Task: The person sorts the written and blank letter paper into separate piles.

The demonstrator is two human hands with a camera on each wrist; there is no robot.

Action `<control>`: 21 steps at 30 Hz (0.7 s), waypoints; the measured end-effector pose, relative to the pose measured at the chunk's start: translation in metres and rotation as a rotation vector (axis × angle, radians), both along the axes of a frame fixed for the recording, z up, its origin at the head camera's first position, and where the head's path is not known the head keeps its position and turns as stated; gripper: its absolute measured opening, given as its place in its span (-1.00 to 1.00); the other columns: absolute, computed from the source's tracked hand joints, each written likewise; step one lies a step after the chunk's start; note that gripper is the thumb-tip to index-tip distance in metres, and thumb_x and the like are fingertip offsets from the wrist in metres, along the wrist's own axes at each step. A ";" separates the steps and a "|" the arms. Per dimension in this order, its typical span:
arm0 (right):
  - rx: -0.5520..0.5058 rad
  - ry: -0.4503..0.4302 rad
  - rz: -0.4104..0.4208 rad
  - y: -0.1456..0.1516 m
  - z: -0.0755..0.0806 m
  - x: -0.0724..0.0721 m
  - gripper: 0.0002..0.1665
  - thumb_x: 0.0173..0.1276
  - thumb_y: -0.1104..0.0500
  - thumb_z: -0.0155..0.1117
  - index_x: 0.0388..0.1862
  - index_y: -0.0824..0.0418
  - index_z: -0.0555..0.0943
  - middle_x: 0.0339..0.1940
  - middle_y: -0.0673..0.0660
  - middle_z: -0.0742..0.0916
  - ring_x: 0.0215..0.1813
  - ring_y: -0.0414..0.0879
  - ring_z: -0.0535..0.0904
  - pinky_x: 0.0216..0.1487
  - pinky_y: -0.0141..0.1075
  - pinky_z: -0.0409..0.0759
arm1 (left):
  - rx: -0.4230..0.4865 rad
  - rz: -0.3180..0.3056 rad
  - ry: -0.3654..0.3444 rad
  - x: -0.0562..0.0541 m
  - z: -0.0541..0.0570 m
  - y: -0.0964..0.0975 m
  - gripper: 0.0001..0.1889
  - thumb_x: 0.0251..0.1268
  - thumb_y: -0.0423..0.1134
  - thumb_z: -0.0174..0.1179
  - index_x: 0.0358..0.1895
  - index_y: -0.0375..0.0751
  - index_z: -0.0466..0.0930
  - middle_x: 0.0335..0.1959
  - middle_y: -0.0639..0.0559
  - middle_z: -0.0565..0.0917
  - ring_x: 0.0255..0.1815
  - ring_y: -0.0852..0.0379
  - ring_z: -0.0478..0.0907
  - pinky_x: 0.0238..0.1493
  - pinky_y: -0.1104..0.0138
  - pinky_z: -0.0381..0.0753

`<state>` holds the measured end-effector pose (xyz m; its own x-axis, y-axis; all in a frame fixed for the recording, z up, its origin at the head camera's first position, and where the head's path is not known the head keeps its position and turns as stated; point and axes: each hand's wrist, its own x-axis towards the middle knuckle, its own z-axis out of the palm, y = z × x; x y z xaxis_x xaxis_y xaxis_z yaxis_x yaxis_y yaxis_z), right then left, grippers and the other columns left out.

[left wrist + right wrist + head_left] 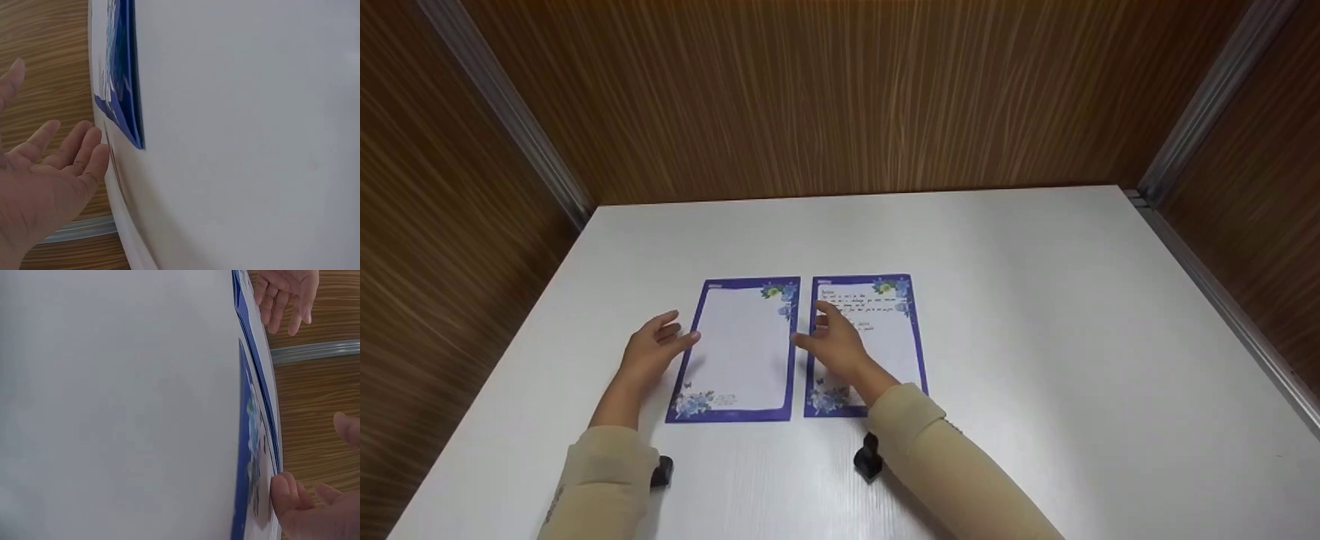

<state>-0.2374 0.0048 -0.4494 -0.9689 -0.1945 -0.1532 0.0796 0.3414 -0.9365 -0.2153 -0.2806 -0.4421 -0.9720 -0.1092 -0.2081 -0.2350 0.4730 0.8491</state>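
blank sheet (742, 352) beside written sheet (894, 360)

both lie on the desk (1035, 300), lower centre of the frame. my left hand (649, 351), fingers loosely spread, is by the blank one's left edge; my right hand (838, 343), likewise spread, is over the written one's left side.

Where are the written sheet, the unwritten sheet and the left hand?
Written sheet (889, 348), head view: white area beneath the writing.
Unwritten sheet (739, 351), head view: its white middle.
Left hand (649, 352), head view: its middle.
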 end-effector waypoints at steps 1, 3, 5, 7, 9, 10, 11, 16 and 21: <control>0.001 -0.007 0.005 -0.002 0.000 0.000 -0.12 0.25 0.08 0.36 0.47 0.18 0.18 0.32 0.27 0.44 0.31 0.11 0.38 0.26 -0.11 0.41 | 0.000 0.001 -0.007 0.000 0.000 -0.001 -0.14 0.28 0.01 0.23 0.49 -0.26 -0.02 0.43 -0.30 0.17 0.43 -0.19 0.10 0.40 0.03 0.10; 0.001 -0.018 0.015 -0.005 0.000 0.001 -0.12 0.25 0.08 0.35 0.47 0.18 0.17 0.32 0.27 0.44 0.31 0.12 0.38 0.26 -0.12 0.40 | -0.001 0.003 -0.019 0.001 -0.001 -0.002 -0.14 0.28 0.02 0.23 0.49 -0.26 -0.01 0.42 -0.30 0.18 0.42 -0.20 0.11 0.39 0.02 0.10; -0.004 -0.029 0.023 -0.007 0.000 0.001 -0.13 0.26 0.09 0.34 0.47 0.18 0.18 0.31 0.27 0.45 0.30 0.12 0.39 0.26 -0.11 0.40 | 0.001 0.003 -0.027 0.002 -0.001 -0.002 -0.14 0.28 0.02 0.23 0.49 -0.26 -0.01 0.41 -0.31 0.19 0.42 -0.21 0.12 0.39 0.00 0.10; -0.016 -0.045 0.025 -0.009 0.000 0.001 -0.14 0.26 0.10 0.34 0.47 0.18 0.18 0.31 0.26 0.46 0.30 0.12 0.39 0.26 -0.12 0.40 | 0.005 0.000 -0.027 0.002 -0.001 -0.002 -0.15 0.28 0.02 0.22 0.49 -0.27 0.00 0.40 -0.32 0.21 0.41 -0.23 0.13 0.39 0.00 0.10; -0.031 -0.058 0.030 -0.011 0.000 0.001 -0.14 0.26 0.12 0.33 0.47 0.19 0.18 0.30 0.27 0.47 0.29 0.13 0.41 0.25 -0.12 0.42 | 0.010 -0.003 -0.025 0.003 -0.001 -0.002 -0.16 0.28 0.01 0.22 0.48 -0.28 0.01 0.39 -0.32 0.23 0.40 -0.24 0.14 0.39 0.00 0.10; -0.040 -0.063 0.032 -0.012 0.000 0.001 -0.14 0.26 0.13 0.33 0.47 0.20 0.18 0.29 0.28 0.47 0.28 0.14 0.42 0.24 -0.11 0.43 | 0.012 -0.005 -0.027 0.003 -0.001 -0.002 -0.16 0.29 0.00 0.22 0.48 -0.29 0.01 0.39 -0.32 0.24 0.40 -0.24 0.15 0.39 0.00 0.10; -0.044 -0.070 0.034 -0.012 0.000 0.001 -0.15 0.26 0.14 0.32 0.47 0.19 0.18 0.29 0.28 0.47 0.27 0.13 0.42 0.24 -0.12 0.43 | 0.015 -0.008 -0.028 0.003 0.000 -0.002 -0.16 0.29 0.00 0.22 0.48 -0.29 0.00 0.38 -0.32 0.25 0.40 -0.24 0.15 0.39 0.00 0.10; -0.051 -0.095 0.040 -0.014 0.000 0.001 -0.15 0.27 0.15 0.31 0.48 0.19 0.17 0.30 0.28 0.47 0.25 0.13 0.45 0.20 -0.12 0.47 | 0.030 -0.018 -0.038 0.004 -0.001 -0.001 -0.18 0.31 -0.01 0.20 0.47 -0.31 0.02 0.37 -0.32 0.27 0.39 -0.23 0.15 0.40 0.02 0.09; -0.055 -0.112 0.050 -0.015 0.001 0.001 -0.16 0.28 0.15 0.31 0.47 0.19 0.18 0.29 0.27 0.49 0.22 0.12 0.48 0.18 -0.12 0.49 | 0.033 -0.020 -0.047 0.004 -0.002 -0.001 -0.21 0.32 0.00 0.18 0.46 -0.33 0.06 0.36 -0.31 0.30 0.39 -0.23 0.16 0.39 0.01 0.11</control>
<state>-0.2359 -0.0105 -0.4487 -0.9354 -0.2529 -0.2473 0.1686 0.2957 -0.9403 -0.2113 -0.2816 -0.4445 -0.9629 -0.0824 -0.2570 -0.2660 0.4503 0.8523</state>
